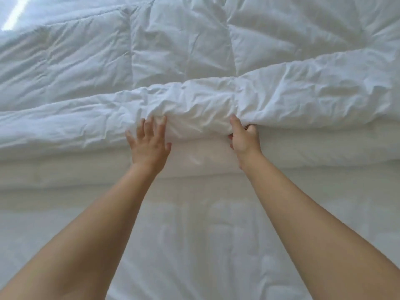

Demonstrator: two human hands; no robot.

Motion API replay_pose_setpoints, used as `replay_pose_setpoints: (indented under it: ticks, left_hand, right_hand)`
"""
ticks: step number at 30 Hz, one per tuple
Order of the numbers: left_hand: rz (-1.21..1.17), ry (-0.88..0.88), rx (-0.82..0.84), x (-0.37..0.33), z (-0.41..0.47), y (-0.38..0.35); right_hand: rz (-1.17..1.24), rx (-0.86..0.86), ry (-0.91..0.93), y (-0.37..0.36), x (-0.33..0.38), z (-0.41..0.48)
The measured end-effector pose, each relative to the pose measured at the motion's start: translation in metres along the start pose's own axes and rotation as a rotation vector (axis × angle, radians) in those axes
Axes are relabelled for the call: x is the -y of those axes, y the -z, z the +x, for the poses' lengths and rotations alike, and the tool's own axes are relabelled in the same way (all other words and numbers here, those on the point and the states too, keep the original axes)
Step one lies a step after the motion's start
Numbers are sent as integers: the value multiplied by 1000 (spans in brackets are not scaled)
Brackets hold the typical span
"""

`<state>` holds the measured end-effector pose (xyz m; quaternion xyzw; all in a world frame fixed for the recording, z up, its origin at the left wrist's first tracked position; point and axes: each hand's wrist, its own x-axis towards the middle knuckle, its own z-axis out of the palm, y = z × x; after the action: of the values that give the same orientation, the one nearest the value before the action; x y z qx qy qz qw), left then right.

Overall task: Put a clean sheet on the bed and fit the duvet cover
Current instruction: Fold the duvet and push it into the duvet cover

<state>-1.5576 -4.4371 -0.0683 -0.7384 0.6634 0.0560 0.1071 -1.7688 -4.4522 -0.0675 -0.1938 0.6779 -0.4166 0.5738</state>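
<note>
A white quilted duvet point(177, 50) covers the far half of the bed, and its near edge is folded back into a thick crumpled roll point(303, 98) running left to right. My left hand point(149, 144) lies flat against the roll's near side, fingers spread and straight. My right hand point(244, 137) grips the fold, thumb on top and fingers curled under the fabric. Below the roll lies a smooth white sheet point(205, 234) over the mattress, reaching toward me between my forearms.
White bedding fills the whole view. A bright strip of light point(15, 14) crosses the far left corner. No bed edge or floor shows.
</note>
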Motion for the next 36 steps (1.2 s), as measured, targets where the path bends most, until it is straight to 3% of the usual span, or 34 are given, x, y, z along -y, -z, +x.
replay_pose_setpoints:
  ticks: [6,10,13,16,20,22,24,29,36]
  left_hand:
    - [25,-41,3,64,21,-2]
    - [-18,-187,120,114,10,-14]
    - [-138,-248,239,164,-37,-23]
    - [-252,-257,577,233,-139,-35]
    - [-389,-76,905,331,-298,-61]
    - [-455,33,1003,368,-366,-74]
    - [-486,101,990,394,-418,-88]
    - [-571,295,715,444,-492,-115]
    - [-685,214,898,535,-548,-103]
  right_hand:
    - [130,-209,-69,-91,0,-7]
    - [-44,-194,-10,-132,-37,-40]
    - [-283,-32,21,-170,-90,-101]
    - [-648,238,-64,-186,-164,-206]
    - [-1027,556,-167,-173,-250,-340]
    - [-1132,627,-204,-169,-278,-388]
    - [-1209,667,-218,-167,-302,-421]
    - [-1384,733,-165,-172,-347,-486]
    - [-1477,676,-96,-234,-364,-571]
